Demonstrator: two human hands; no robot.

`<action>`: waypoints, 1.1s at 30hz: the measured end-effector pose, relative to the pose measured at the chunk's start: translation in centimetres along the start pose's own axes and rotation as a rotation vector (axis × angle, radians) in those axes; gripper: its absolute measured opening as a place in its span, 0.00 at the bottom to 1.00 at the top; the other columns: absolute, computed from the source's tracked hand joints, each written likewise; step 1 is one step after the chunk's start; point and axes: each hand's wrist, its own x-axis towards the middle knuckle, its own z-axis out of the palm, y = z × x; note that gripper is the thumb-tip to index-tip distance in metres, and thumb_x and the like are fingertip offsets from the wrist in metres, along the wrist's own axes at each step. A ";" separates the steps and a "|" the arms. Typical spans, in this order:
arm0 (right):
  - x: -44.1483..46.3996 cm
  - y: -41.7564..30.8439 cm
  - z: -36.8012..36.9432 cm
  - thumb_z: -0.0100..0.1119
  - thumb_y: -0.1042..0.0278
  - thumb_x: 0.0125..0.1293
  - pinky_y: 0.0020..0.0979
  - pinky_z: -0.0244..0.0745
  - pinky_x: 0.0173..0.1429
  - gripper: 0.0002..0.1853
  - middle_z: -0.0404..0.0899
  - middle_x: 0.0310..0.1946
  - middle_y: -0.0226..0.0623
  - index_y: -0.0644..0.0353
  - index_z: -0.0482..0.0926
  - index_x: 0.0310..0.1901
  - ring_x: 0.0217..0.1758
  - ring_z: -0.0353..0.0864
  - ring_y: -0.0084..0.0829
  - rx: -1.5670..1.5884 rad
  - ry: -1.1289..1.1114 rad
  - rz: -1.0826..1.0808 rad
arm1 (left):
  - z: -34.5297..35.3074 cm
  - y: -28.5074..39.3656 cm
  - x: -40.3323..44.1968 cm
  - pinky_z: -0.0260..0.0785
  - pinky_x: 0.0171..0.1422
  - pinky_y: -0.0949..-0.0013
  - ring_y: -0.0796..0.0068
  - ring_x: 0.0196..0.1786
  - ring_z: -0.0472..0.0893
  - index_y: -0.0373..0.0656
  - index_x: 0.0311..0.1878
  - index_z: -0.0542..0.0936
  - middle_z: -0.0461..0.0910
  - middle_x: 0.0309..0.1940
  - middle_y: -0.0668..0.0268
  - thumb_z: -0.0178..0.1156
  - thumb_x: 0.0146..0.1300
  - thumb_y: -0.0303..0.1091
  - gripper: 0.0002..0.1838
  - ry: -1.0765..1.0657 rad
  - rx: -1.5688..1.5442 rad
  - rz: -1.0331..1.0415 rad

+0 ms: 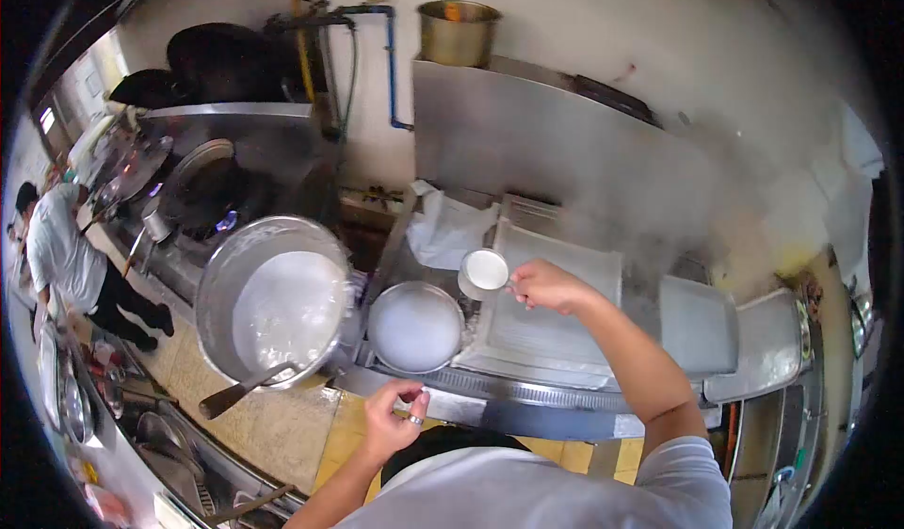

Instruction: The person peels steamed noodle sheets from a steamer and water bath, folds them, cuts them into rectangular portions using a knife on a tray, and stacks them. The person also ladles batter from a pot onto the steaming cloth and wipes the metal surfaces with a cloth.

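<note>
My right hand [548, 286] is closed around the handle of a metal measuring cup [485, 271] filled with white liquid, held up over the left side of a flat surface covered with a pale sheet [556, 317]. Below and left of the cup sits a round metal pan [415, 327] of whitish liquid. My left hand [395, 418], wearing a ring, hovers in front of that pan; its thumb and fingers are curled together, and whatever they may pinch is too small to make out. A large pot [218, 331] of white liquid stands farther left, a long-handled utensil [247, 390] leaning on its rim.
A crumpled white cloth [450, 231] lies behind the pan. Steam rises at the right, near more flat trays [697, 327]. Burners with a wok [212, 185] stand at the back left. A brass-coloured pot [459, 35] rests on the ledge. Another person [64, 251] stands far left.
</note>
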 end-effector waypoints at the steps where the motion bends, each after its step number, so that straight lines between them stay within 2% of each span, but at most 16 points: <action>1: -0.5 2.4 -1.0 0.58 0.74 0.65 0.33 0.66 0.23 0.05 0.82 0.33 0.37 0.66 0.81 0.36 0.29 0.76 0.25 0.053 0.037 0.043 | 1.3 0.1 0.0 0.79 0.39 0.68 0.70 0.32 0.85 0.37 0.42 0.85 0.86 0.33 0.59 0.71 0.61 0.24 0.07 -0.033 0.007 -0.032; 3: -1.5 6.8 -2.4 0.59 0.72 0.66 0.33 0.67 0.20 0.06 0.80 0.30 0.36 0.65 0.81 0.37 0.26 0.76 0.26 0.155 0.101 0.130 | 3.7 0.3 -0.3 0.79 0.41 0.68 0.69 0.33 0.86 0.38 0.44 0.85 0.87 0.35 0.59 0.71 0.61 0.24 0.08 -0.091 0.023 -0.102; 6: -2.5 12.9 -3.6 0.61 0.70 0.66 0.32 0.70 0.18 0.07 0.78 0.25 0.35 0.65 0.81 0.34 0.21 0.74 0.26 0.342 0.241 0.092 | 6.9 0.6 -0.8 0.81 0.42 0.65 0.66 0.36 0.88 0.39 0.45 0.86 0.87 0.37 0.58 0.70 0.63 0.25 0.08 -0.183 0.056 -0.137; 9: -2.8 17.8 -4.9 0.60 0.72 0.69 0.34 0.76 0.21 0.10 0.76 0.22 0.34 0.62 0.78 0.28 0.21 0.75 0.26 0.291 0.324 0.158 | 9.1 0.6 -1.5 0.82 0.43 0.64 0.64 0.37 0.88 0.39 0.46 0.86 0.88 0.38 0.57 0.70 0.63 0.25 0.09 -0.236 0.070 -0.158; 15: -1.1 25.9 -4.9 0.57 0.76 0.67 0.35 0.71 0.15 0.11 0.77 0.19 0.37 0.64 0.77 0.24 0.16 0.75 0.27 0.406 0.572 0.134 | 10.6 1.3 -1.6 0.82 0.43 0.64 0.62 0.38 0.88 0.39 0.48 0.87 0.89 0.42 0.54 0.69 0.64 0.25 0.10 -0.237 0.116 -0.192; 21: 0.7 28.7 -3.6 0.54 0.79 0.65 0.34 0.68 0.16 0.11 0.78 0.17 0.38 0.64 0.78 0.23 0.16 0.76 0.28 0.322 0.739 0.183 | 9.5 1.5 -0.6 0.82 0.43 0.64 0.63 0.37 0.88 0.39 0.48 0.87 0.89 0.42 0.56 0.69 0.64 0.25 0.09 -0.258 0.171 -0.180; 27: 0.6 29.0 -2.5 0.57 0.81 0.62 0.34 0.68 0.19 0.10 0.78 0.18 0.37 0.61 0.78 0.23 0.17 0.76 0.29 0.221 0.764 0.213 | 8.2 0.0 -0.2 0.82 0.43 0.64 0.64 0.36 0.88 0.38 0.47 0.86 0.89 0.39 0.56 0.68 0.65 0.24 0.09 -0.251 0.123 -0.197; 30: 2.2 33.8 -1.3 0.60 0.81 0.60 0.34 0.67 0.19 0.08 0.77 0.18 0.36 0.61 0.78 0.23 0.18 0.77 0.29 0.085 0.800 0.128 | 7.2 -0.7 0.0 0.82 0.43 0.64 0.64 0.36 0.88 0.38 0.48 0.86 0.89 0.39 0.56 0.68 0.65 0.24 0.09 -0.262 0.092 -0.176; 33: 0.9 35.1 -0.3 0.62 0.82 0.58 0.35 0.66 0.20 0.07 0.76 0.19 0.35 0.62 0.77 0.25 0.19 0.76 0.28 -0.102 0.765 0.041 | 6.2 -2.1 -0.2 0.82 0.44 0.64 0.64 0.36 0.89 0.38 0.48 0.86 0.89 0.39 0.56 0.68 0.66 0.25 0.09 -0.276 0.052 -0.184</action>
